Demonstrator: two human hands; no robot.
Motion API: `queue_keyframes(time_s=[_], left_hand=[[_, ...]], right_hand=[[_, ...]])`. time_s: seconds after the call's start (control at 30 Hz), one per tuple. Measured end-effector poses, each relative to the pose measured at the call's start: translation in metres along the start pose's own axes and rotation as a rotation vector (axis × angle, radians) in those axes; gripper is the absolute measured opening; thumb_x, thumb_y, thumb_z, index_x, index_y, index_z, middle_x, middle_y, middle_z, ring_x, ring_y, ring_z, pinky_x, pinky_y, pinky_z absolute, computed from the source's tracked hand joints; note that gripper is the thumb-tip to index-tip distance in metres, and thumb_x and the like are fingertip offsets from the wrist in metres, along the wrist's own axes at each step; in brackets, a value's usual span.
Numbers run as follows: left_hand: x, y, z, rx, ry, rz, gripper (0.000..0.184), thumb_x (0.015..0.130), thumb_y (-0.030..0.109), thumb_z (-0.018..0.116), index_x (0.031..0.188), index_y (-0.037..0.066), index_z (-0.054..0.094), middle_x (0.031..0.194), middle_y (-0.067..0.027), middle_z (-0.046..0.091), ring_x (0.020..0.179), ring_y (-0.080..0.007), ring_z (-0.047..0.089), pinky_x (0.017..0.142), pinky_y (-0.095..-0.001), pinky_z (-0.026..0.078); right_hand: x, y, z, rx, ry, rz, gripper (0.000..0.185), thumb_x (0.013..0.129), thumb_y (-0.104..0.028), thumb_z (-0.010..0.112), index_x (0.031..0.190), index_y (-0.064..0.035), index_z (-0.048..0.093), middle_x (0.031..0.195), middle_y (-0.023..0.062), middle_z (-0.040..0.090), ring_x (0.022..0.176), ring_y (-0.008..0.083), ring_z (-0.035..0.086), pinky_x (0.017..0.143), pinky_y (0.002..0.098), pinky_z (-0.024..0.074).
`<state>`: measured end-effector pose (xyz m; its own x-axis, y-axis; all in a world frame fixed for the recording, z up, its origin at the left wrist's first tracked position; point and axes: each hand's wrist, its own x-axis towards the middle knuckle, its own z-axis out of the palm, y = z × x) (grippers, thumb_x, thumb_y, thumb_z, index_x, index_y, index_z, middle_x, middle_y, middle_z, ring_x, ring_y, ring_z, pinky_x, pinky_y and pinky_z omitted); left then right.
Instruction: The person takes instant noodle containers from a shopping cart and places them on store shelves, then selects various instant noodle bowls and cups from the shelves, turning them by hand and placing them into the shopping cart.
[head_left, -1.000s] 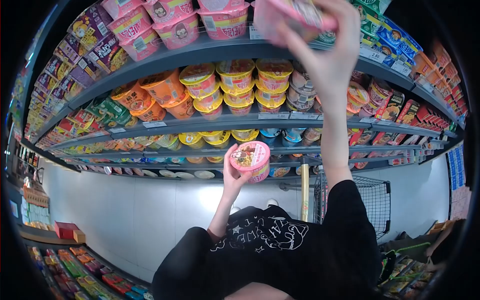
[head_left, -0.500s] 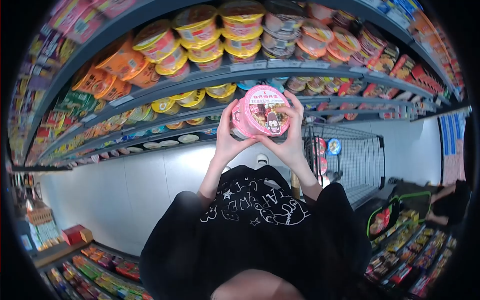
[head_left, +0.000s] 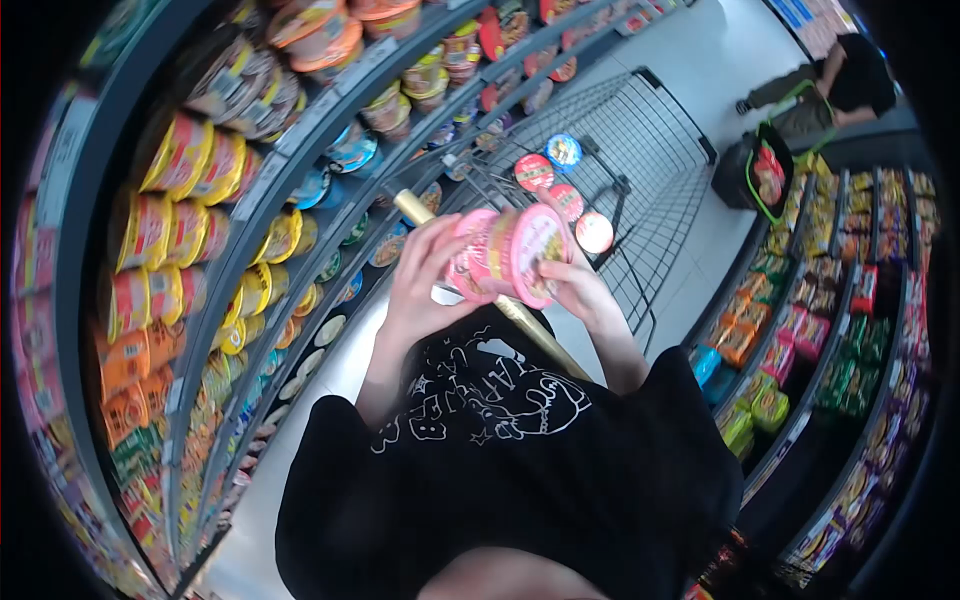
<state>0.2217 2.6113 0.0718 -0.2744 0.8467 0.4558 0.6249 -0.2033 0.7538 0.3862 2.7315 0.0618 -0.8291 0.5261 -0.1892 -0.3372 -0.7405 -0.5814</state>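
Observation:
A pink instant noodle cup [head_left: 490, 258] is held tilted on its side between both hands, its printed lid facing right. My left hand [head_left: 418, 272] is closed round the base end. My right hand [head_left: 580, 284] grips the lid end, with fingers on the lid's face and rim. Just below and behind the cup runs the gold handle [head_left: 545, 345] of a shopping cart [head_left: 650, 190]. Inside the cart, near its handle end, are a blue-lidded cup [head_left: 564, 152] and several red and pink cups [head_left: 534, 172].
Shelves [head_left: 290, 150] of stacked noodle cups curve along the left. Packaged snacks [head_left: 800, 330] fill shelves on the right. Beyond the cart, a person [head_left: 850, 85] is beside a black basket with green edging [head_left: 750, 180].
My view and body have turned right, toward the cart. The cup has come round from lid-up to lying sideways, and my left hand has shifted to its base end.

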Motion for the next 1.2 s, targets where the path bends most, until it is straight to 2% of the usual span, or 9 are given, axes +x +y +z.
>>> queue_keyframes(time_s=[0.1, 0.23, 0.43, 0.5, 0.67, 0.73, 0.87, 1.03, 1.2], left_hand=[[0.021, 0.011, 0.024, -0.011, -0.246, 0.108, 0.069, 0.052, 0.018, 0.075, 0.114, 0.011, 0.048, 0.12, -0.0124, 0.043, 0.11, -0.0324, 0.043, 0.09, -0.0418, 0.039], [0.044, 0.015, 0.066, -0.071, -0.444, 0.103, 0.079, 0.052, 0.016, 0.075, 0.123, 0.013, 0.041, 0.127, -0.0129, 0.035, 0.117, -0.0327, 0.035, 0.093, -0.0431, 0.037], [0.075, 0.007, 0.121, -0.184, -0.461, 0.157, 0.095, 0.06, 0.017, 0.075, 0.135, 0.014, 0.017, 0.139, -0.021, 0.006, 0.128, -0.0391, 0.01, 0.1, -0.0474, 0.02], [0.085, 0.006, 0.134, -0.221, -0.369, 0.021, 0.085, 0.06, 0.016, 0.073, 0.132, 0.012, 0.028, 0.138, -0.021, 0.013, 0.126, -0.0409, 0.014, 0.1, -0.0488, 0.021], [0.063, -0.026, 0.163, -0.003, -0.808, -0.11, 0.055, 0.074, 0.024, 0.06, 0.124, 0.008, 0.04, 0.122, -0.0153, 0.043, 0.115, -0.0298, 0.038, 0.097, -0.0422, 0.028], [0.064, -0.026, 0.162, -0.044, -0.924, -0.225, 0.033, 0.075, 0.024, 0.059, 0.103, 0.008, 0.058, 0.092, -0.0123, 0.059, 0.092, -0.0255, 0.054, 0.092, -0.0385, 0.034], [0.067, -0.027, 0.164, -0.081, -0.935, -0.16, 0.015, 0.073, 0.024, 0.06, 0.077, 0.01, 0.065, 0.061, -0.0058, 0.058, 0.067, -0.0208, 0.056, 0.086, -0.0347, 0.039], [0.067, -0.023, 0.168, -0.093, -0.952, -0.244, 0.017, 0.072, 0.024, 0.062, 0.083, 0.011, 0.065, 0.062, -0.003, 0.058, 0.068, -0.0173, 0.054, 0.084, -0.0328, 0.039], [0.071, -0.022, 0.173, -0.13, -0.927, -0.273, 0.02, 0.072, 0.022, 0.062, 0.087, 0.01, 0.065, 0.063, -0.0016, 0.058, 0.068, -0.0164, 0.053, 0.084, -0.0332, 0.039]], right_hand=[[-0.032, -0.005, -0.037, 0.359, 0.032, 0.267, 0.074, 0.072, -0.015, 0.064, 0.132, -0.004, 0.02, 0.126, 0.0132, 0.039, 0.114, 0.0248, 0.042, 0.096, 0.039, 0.0361], [-0.054, -0.01, -0.073, 0.252, 0.027, 0.062, 0.081, 0.068, -0.03, 0.068, 0.129, 0.0001, 0.023, 0.124, 0.0165, 0.04, 0.116, 0.0268, 0.041, 0.096, 0.041, 0.0356], [-0.053, -0.062, -0.106, 0.254, 0.091, -0.063, 0.083, 0.064, -0.027, 0.07, 0.128, -0.0004, 0.025, 0.123, 0.0156, 0.042, 0.113, 0.0265, 0.043, 0.097, 0.0401, 0.0353], [-0.04, -0.098, -0.117, 0.179, 0.101, -0.212, 0.079, 0.064, -0.025, 0.071, 0.127, -0.0007, 0.028, 0.118, 0.014, 0.046, 0.11, 0.0256, 0.046, 0.095, 0.0394, 0.037], [0.018, -0.156, -0.265, -0.419, 0.566, 0.045, 0.053, 0.071, -0.015, 0.066, 0.116, -0.0024, 0.04, 0.101, 0.0093, 0.055, 0.089, 0.0173, 0.057, 0.077, 0.0302, 0.0492], [0.062, -0.15, -0.329, -0.461, 0.608, 0.018, 0.05, 0.072, -0.014, 0.065, 0.113, -0.0025, 0.041, 0.098, 0.009, 0.056, 0.086, 0.0164, 0.058, 0.071, 0.0308, 0.0512], [0.119, -0.104, -0.446, -0.391, 0.808, 0.038, 0.052, 0.068, -0.012, 0.069, 0.111, -0.0039, 0.042, 0.096, 0.0101, 0.056, 0.08, 0.0191, 0.06, 0.061, 0.0346, 0.0539], [0.151, -0.043, -0.492, -0.046, 0.727, 0.055, 0.049, 0.074, -0.023, 0.065, 0.116, -0.0142, 0.041, 0.106, 0.0051, 0.052, 0.098, 0.0195, 0.052, 0.077, 0.0423, 0.046], [0.151, 0.002, -0.514, -0.126, 0.868, 0.114, 0.063, 0.07, -0.03, 0.068, 0.122, -0.0182, 0.034, 0.117, 0.0057, 0.043, 0.096, 0.0201, 0.048, 0.075, 0.0369, 0.0436]])
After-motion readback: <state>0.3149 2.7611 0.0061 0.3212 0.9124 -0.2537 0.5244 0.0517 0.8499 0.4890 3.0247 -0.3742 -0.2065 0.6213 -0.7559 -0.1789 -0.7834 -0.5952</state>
